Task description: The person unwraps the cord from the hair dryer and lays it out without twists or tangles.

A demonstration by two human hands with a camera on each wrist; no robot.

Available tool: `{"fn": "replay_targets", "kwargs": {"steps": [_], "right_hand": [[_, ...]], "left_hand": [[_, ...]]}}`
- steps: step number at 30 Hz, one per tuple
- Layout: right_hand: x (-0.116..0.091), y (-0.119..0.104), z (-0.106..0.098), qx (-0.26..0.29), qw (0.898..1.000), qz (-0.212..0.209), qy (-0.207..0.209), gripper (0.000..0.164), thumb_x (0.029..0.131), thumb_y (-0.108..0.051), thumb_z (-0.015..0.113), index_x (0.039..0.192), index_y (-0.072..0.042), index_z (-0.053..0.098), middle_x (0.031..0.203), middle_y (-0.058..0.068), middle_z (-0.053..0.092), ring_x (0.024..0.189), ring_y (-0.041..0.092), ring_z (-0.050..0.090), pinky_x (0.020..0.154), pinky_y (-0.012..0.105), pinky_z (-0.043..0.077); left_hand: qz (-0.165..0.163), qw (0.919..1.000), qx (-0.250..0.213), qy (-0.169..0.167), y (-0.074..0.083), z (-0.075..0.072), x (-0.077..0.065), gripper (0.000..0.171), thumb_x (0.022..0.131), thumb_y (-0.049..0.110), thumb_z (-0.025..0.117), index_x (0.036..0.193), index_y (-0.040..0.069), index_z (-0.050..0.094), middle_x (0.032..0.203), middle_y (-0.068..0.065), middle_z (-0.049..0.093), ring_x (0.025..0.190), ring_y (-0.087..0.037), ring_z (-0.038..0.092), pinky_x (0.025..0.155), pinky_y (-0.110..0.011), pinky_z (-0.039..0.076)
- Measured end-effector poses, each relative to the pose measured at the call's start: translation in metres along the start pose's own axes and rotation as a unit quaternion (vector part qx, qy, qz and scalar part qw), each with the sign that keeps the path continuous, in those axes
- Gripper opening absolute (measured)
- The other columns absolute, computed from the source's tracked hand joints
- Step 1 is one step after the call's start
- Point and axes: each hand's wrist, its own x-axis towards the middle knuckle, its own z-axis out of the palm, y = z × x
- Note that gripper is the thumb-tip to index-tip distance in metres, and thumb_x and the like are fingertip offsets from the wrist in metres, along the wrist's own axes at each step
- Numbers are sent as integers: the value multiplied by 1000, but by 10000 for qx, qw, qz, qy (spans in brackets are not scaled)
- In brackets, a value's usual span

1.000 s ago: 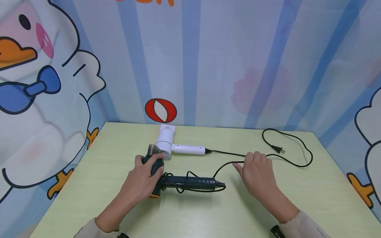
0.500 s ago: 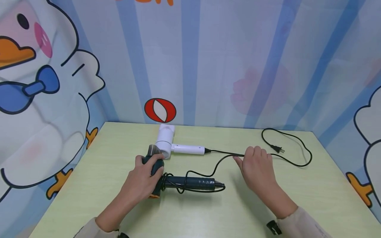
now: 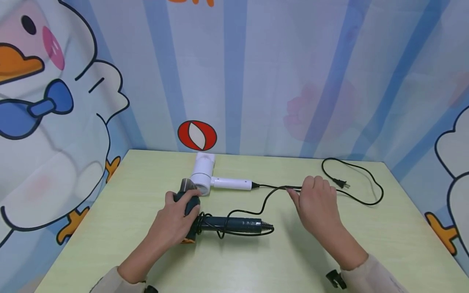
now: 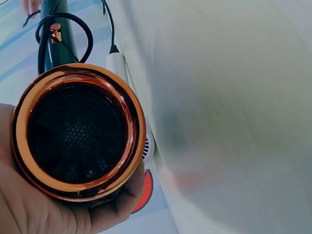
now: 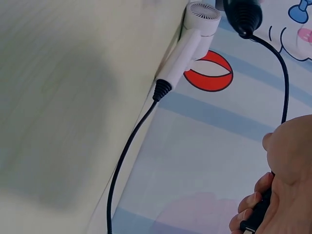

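My left hand (image 3: 176,217) grips a dark green hair dryer (image 3: 238,224) around its head, above the table. Copper trim rings its rear grille, which faces the camera in the left wrist view. Part of the dryer's black cord (image 3: 243,211) is looped round the handle, and the rest runs right to my other hand. There, my right hand (image 3: 318,207) has curled fingers around the black plug (image 5: 257,212) at the cord's end, clearest in the right wrist view. A white hair dryer (image 3: 232,184) lies just behind the green one.
From the white dryer a second black cord (image 3: 373,179) passes behind my right hand and loops back to its plug (image 3: 342,184). The pale table (image 3: 110,244) meets a printed cloth backdrop (image 3: 256,81) at its far edge and on both sides.
My right hand has risen slightly away from me. The green dryer's cord has come off the handle's end and now bends further left. My left hand and the white dryer are nearly still.
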Motion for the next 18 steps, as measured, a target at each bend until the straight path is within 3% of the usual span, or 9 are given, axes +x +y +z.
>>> {"fn": "replay_targets", "kwargs": {"steps": [11, 18], "right_hand": [[1, -8, -19, 448, 9983, 282, -247, 50, 96, -32, 70, 74, -8, 31, 71, 8, 29, 62, 25, 27, 61, 37, 20], [-4, -16, -34, 642, 9974, 183, -266, 47, 96, -32, 68, 77, -9, 32, 72, 7, 30, 63, 25, 27, 62, 37, 20]], "left_hand": [[-53, 10000, 12, -49, -2, 0, 3, 39, 103, 43, 53, 141, 37, 51, 138, -27, 32, 74, -33, 59, 55, -33, 47], [-32, 10000, 37, -49, -3, 0, 6, 39, 103, 42, 54, 141, 36, 51, 137, -27, 33, 72, -32, 59, 56, -34, 47]]}}
